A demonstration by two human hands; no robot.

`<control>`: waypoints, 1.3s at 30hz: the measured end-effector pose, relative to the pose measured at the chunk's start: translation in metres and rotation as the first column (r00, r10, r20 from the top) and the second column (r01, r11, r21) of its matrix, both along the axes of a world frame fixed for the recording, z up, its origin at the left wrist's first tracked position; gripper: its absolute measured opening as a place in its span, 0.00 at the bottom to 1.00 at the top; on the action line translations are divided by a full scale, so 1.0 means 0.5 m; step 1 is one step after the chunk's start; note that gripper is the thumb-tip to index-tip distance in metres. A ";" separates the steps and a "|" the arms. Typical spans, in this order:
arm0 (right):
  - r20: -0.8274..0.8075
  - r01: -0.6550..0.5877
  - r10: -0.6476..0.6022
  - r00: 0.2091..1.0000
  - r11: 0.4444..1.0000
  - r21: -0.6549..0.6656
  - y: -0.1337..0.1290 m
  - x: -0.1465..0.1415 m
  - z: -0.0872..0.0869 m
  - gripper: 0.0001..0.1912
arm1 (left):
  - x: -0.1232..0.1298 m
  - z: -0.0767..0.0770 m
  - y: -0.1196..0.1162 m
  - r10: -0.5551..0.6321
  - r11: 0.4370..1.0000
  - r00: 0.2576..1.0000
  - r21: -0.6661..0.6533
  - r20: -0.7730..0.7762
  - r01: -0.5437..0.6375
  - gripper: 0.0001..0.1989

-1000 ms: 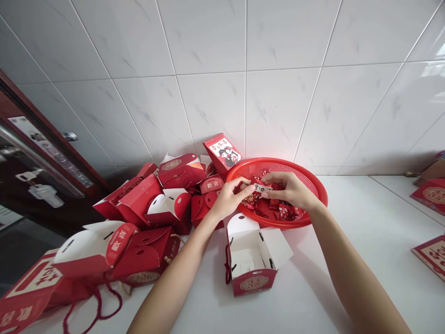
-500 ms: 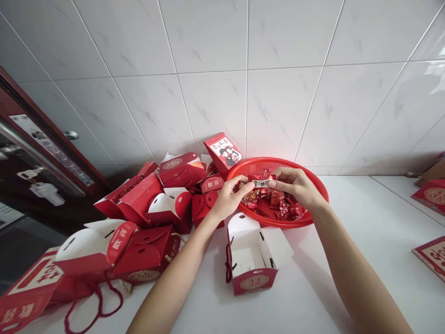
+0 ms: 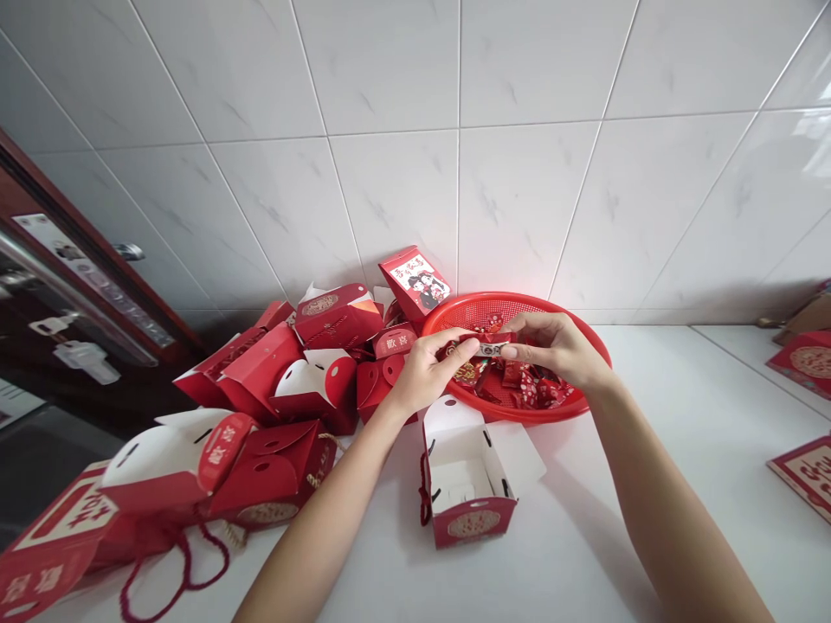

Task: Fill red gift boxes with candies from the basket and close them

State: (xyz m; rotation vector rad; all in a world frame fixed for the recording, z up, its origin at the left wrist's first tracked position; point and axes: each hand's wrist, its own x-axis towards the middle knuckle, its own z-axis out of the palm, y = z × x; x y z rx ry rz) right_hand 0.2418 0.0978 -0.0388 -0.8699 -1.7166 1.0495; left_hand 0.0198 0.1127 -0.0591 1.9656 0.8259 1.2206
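Observation:
My left hand (image 3: 434, 368) and my right hand (image 3: 558, 350) pinch a small wrapped candy (image 3: 492, 350) between thumbs and fingers, one at each end. A pale printed strip shows on its red wrapper. Both hands are above the red plastic basket (image 3: 594, 346), in which several red-wrapped candies (image 3: 529, 387) lie. Just in front of the basket, an open red and white gift box (image 3: 473, 523) stands on the white counter. Its flaps are spread and its inside shows bare white walls. A dark red cord hangs at its left side.
Several red gift boxes (image 3: 279, 472) crowd the left of the counter (image 3: 564, 536), some with flaps up and cords trailing. A red box with a cartoon couple (image 3: 419, 281) leans by the tiled wall (image 3: 389, 182). At right are a red printed card (image 3: 808, 476) and another red box (image 3: 805, 359).
Both hands have dipped slightly with the candy, and the fingers have shifted a little around it. The box and basket stay in place.

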 end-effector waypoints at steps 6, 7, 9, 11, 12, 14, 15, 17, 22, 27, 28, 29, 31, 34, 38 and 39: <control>-0.011 0.033 -0.032 0.999 0.998 0.046 -0.009 -0.013 0.013 0.17 | -0.008 0.013 -0.009 0.030 0.999 0.999 0.045 -0.013 -0.030 0.13; -0.015 0.036 -0.035 0.999 0.998 0.055 -0.010 -0.015 0.014 0.17 | -0.008 0.014 -0.009 0.024 0.999 1.000 0.045 -0.011 -0.023 0.13; -0.018 0.043 -0.042 0.999 0.997 0.058 -0.013 -0.018 0.015 0.17 | -0.007 0.011 -0.008 0.010 1.000 1.000 0.023 0.004 -0.011 0.15; -0.042 0.042 -0.040 0.998 0.998 0.042 -0.013 -0.021 0.013 0.17 | -0.004 0.005 -0.006 -0.014 0.999 0.999 -0.028 0.048 0.015 0.17; -0.065 0.040 -0.038 0.997 0.999 0.030 -0.013 -0.023 0.011 0.17 | -0.002 0.001 -0.004 -0.033 0.998 0.996 -0.057 0.082 0.038 0.17; -0.112 0.042 -0.041 0.993 0.999 0.005 -0.011 -0.026 0.007 0.18 | 0.002 -0.006 -0.001 -0.070 0.990 0.985 -0.111 0.157 0.088 0.16; -0.128 0.049 -0.049 0.991 0.999 -0.009 -0.011 -0.028 0.005 0.18 | 0.003 -0.008 0.000 -0.078 0.986 0.980 -0.131 0.186 0.103 0.16; -0.124 0.070 -0.074 0.989 0.997 -0.034 -0.010 -0.030 0.003 0.20 | 0.005 -0.010 0.002 -0.064 0.983 0.976 -0.157 0.206 0.097 0.17; 0.018 0.208 -0.208 0.978 0.973 -0.098 -0.001 -0.028 0.000 0.28 | -0.004 -0.007 0.010 0.041 0.986 0.991 -0.169 0.129 -0.018 0.18; 0.047 0.329 -0.331 0.942 0.891 -0.312 0.017 -0.014 -0.011 0.20 | -0.007 -0.015 0.020 0.130 0.982 0.990 -0.145 0.053 -0.121 0.18; 0.018 0.285 -0.297 0.955 0.894 -0.345 0.018 -0.012 -0.013 0.15 | -0.006 -0.017 0.021 0.148 0.980 0.988 -0.141 0.049 -0.140 0.17; -0.014 0.226 -0.248 0.969 0.904 -0.363 0.019 -0.009 -0.014 0.11 | -0.004 -0.019 0.022 0.162 0.978 0.986 -0.138 0.049 -0.154 0.16; -0.051 0.128 -0.156 0.986 0.925 -0.357 0.018 -0.007 -0.015 0.09 | -0.002 -0.022 0.024 0.184 0.976 0.981 -0.132 0.060 -0.174 0.14; -0.052 0.100 -0.123 0.991 0.941 -0.324 0.015 -0.009 -0.015 0.14 | 0.001 -0.023 0.024 0.221 0.970 0.971 -0.121 0.093 -0.210 0.13; -0.089 0.129 -0.162 0.983 0.945 -0.301 0.014 -0.014 -0.018 0.15 | 0.003 -0.023 0.021 0.274 0.958 0.955 -0.124 0.113 -0.260 0.12; -0.100 0.136 -0.172 0.980 0.945 -0.299 0.015 -0.016 -0.019 0.15 | 0.004 -0.024 0.020 0.285 0.955 0.952 -0.119 0.114 -0.272 0.12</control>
